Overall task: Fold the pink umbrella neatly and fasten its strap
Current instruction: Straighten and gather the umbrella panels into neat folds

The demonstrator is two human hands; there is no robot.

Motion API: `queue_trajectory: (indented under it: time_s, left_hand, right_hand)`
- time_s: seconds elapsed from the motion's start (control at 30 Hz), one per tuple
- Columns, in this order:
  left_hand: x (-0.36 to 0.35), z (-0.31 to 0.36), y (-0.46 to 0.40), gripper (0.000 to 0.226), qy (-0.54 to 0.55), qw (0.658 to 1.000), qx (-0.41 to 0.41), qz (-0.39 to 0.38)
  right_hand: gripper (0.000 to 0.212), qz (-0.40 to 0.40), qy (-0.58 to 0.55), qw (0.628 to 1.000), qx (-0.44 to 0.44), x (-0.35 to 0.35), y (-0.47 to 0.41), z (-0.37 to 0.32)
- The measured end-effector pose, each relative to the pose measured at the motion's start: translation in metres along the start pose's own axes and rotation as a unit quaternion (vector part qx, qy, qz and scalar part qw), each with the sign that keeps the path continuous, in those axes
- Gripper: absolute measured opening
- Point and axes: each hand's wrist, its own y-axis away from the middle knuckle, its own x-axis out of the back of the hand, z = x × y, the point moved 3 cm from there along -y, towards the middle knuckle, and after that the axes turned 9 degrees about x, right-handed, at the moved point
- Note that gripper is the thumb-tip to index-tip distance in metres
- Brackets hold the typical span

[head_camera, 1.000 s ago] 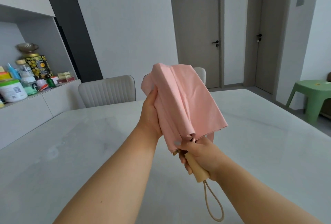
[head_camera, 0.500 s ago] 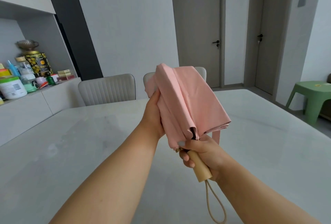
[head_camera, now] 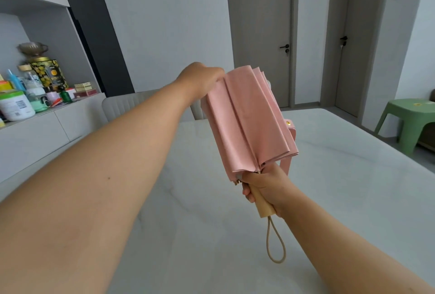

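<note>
The pink umbrella (head_camera: 247, 122) is collapsed and held up above the table, tip pointing away and up, its canopy lying in loose flat pleats. My right hand (head_camera: 266, 185) grips the pale wooden handle (head_camera: 264, 206), from which a beige cord loop (head_camera: 275, 244) hangs. My left hand (head_camera: 202, 79) reaches to the far top-left edge of the canopy and pinches the fabric there. The pink strap (head_camera: 290, 133) with a gold snap hangs loose on the umbrella's right side.
A pale marble table (head_camera: 188, 223) lies below my arms. Beige chairs (head_camera: 122, 105) stand at its far side. A sideboard (head_camera: 35, 129) with jars and bottles is at the left, a green stool (head_camera: 409, 117) at the right, closed doors behind.
My left hand slid from the middle of the canopy's left side up to its top edge. The pleats now lie flatter and straighter, and the strap's snap has come into view on the right.
</note>
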Motion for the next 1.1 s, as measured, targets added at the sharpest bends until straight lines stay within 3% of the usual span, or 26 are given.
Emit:
queue_trajectory:
  time_s: [0.07, 0.17, 0.3, 0.47, 0.6, 0.83, 0.97, 1.1]
  left_hand:
    - [0.004, 0.003, -0.001, 0.024, 0.021, 1.000, 0.006, -0.022]
    - [0.010, 0.004, -0.005, 0.008, 0.150, 0.986, 0.014, -0.077]
    - [0.020, 0.003, -0.009, 0.012, 0.153, 0.978, 0.004, -0.138]
    - [0.035, 0.000, -0.011, 0.015, -0.047, 0.995, 0.001, -0.085]
    - [0.036, -0.006, -0.012, 0.018, 0.033, 0.996, -0.003, -0.086]
    - [0.032, -0.022, -0.012, 0.014, 0.024, 1.000, -0.010, -0.018]
    - [0.018, -0.028, -0.009, 0.049, 0.080, 0.993, 0.070, 0.057]
    - [-0.014, -0.017, 0.012, 0.019, 0.169, 0.973, 0.155, 0.022]
  right_hand:
    - [0.006, -0.007, -0.016, 1.000, 0.003, -0.001, 0.000, 0.000]
    - [0.004, 0.000, -0.029, 1.000, -0.007, 0.001, -0.001, 0.003]
    - [0.005, -0.010, -0.028, 1.000, -0.002, 0.002, -0.002, 0.003]
    - [0.008, -0.013, -0.053, 0.998, 0.009, 0.002, -0.002, 0.002]
    - [0.008, -0.006, -0.050, 0.999, 0.003, 0.003, -0.002, 0.002]
    - [0.007, -0.025, -0.069, 0.997, 0.003, 0.000, -0.001, 0.003]
    - [0.006, -0.008, -0.070, 0.997, -0.004, 0.000, -0.003, 0.005]
    - [0.010, 0.012, -0.055, 0.998, -0.014, 0.001, -0.004, 0.008]
